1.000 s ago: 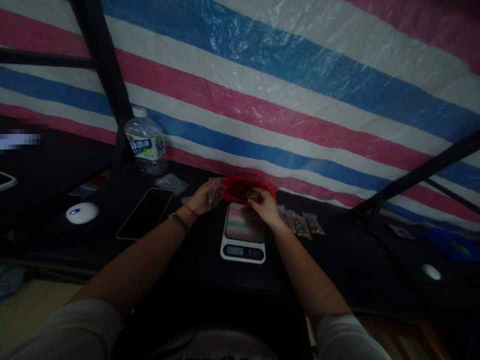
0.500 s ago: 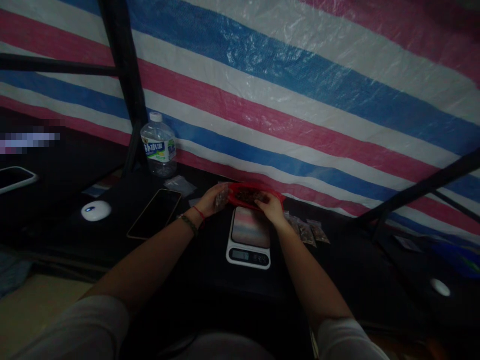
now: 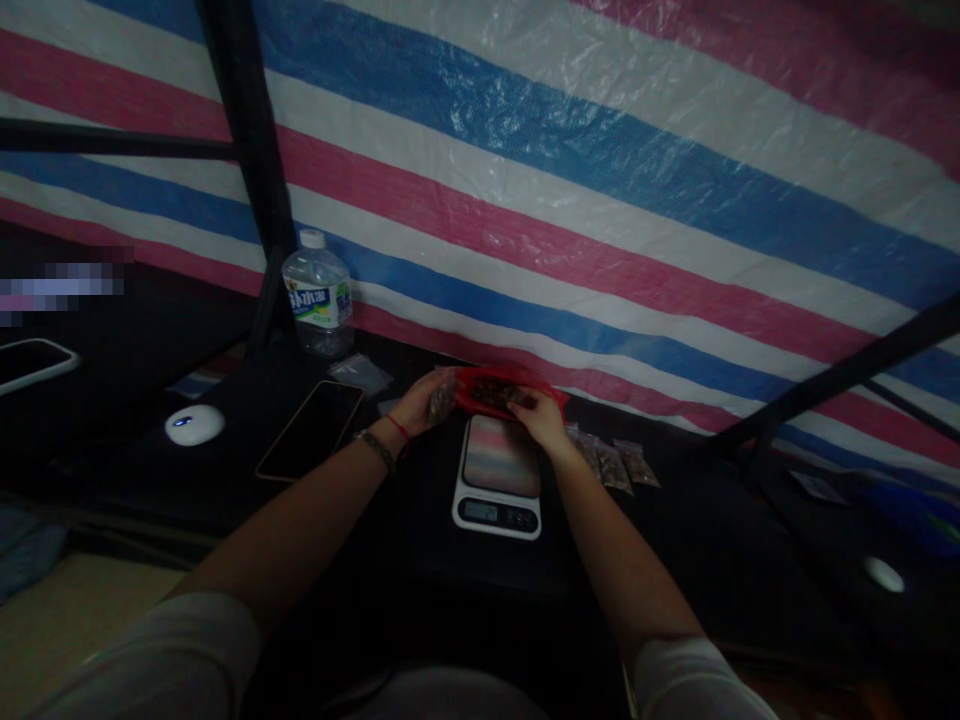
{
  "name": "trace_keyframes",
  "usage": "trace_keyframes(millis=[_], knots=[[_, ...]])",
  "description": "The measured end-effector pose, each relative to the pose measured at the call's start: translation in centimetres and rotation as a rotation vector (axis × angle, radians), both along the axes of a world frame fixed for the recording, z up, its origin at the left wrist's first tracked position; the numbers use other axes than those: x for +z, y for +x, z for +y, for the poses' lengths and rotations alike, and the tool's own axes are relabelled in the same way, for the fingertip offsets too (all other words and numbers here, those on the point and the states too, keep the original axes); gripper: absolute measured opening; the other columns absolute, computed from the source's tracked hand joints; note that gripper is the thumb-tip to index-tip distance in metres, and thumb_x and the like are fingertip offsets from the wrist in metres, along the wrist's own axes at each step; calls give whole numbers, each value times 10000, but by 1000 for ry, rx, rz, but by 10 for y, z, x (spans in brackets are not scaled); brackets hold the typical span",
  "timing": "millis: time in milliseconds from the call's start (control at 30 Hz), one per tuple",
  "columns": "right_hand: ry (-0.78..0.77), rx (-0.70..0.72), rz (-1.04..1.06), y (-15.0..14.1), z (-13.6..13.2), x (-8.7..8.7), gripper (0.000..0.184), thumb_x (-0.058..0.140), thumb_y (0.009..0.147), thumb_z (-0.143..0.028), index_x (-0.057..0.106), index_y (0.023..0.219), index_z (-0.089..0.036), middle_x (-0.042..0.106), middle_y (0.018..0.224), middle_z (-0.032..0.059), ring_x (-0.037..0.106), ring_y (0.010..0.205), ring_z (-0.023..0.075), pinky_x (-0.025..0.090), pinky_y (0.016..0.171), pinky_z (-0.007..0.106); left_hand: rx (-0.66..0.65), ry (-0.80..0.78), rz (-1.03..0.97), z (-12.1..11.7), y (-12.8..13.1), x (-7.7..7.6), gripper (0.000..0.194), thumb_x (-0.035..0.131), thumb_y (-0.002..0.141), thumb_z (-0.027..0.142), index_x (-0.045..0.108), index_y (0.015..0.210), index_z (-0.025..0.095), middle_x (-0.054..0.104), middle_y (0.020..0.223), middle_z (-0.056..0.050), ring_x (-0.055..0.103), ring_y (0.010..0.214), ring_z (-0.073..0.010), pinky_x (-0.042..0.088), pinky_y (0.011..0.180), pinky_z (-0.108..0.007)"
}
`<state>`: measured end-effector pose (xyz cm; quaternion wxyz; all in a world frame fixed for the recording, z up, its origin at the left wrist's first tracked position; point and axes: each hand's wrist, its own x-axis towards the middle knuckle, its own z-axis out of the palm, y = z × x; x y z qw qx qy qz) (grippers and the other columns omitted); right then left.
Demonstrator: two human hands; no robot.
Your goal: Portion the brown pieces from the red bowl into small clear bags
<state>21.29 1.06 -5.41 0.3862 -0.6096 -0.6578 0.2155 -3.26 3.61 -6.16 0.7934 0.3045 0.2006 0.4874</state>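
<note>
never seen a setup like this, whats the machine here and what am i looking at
There is no machine doing the work: these are a person's two bare hands, filmed by a camera worn on the head, looking forward and down. The left hand holds a small clear bag. The right hand reaches into a red container of brown bits; whether it grips any is unclear. On the black table are a kitchen scale, small filled bags, a phone and a bottle.

Both forearms [image 3: 322,520] outstretched, left grip [image 3: 420,402] curled, right grip [image 3: 543,415] bent-fingered.
</note>
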Motion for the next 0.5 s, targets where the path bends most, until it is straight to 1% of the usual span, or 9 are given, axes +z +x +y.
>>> trace_keyframes(millis=[67, 233, 367, 500], knots=[[3, -5, 5, 1, 1, 0, 322, 684, 713, -390, 706, 964, -188, 735, 923, 59, 681, 849, 230, 516, 823, 368, 16, 34, 24, -1, 0, 1, 267, 632, 845, 280, 677, 1051, 116, 719, 875, -72, 671, 654, -111, 513, 543, -164], [26, -24, 41, -1, 5, -3, 323, 699, 693, -373, 699, 962, -194, 730, 946, 53, 675, 871, 226, 513, 847, 375, 2, 56, 30, -3, 0, 4, 277, 624, 848, 279, 679, 1062, 111, 722, 887, -79, 673, 659, -113, 513, 541, -166], [32, 26, 117, -1, 6, -5, 315, 703, 696, -368, 690, 958, -194, 725, 959, 54, 671, 882, 219, 511, 866, 380, -6, 83, 34, -1, 0, 1, 290, 618, 852, 286, 676, 1081, 117, 723, 952, -94, 686, 721, -133, 530, 581, -180], [65, 52, 155, 3, 2, -5, 326, 703, 701, -355, 669, 981, -191, 715, 966, 63, 662, 891, 221, 515, 863, 385, -3, 69, 46, 0, 0, 0, 293, 613, 854, 272, 673, 1091, 111, 724, 952, -97, 687, 722, -135, 533, 590, -184]])
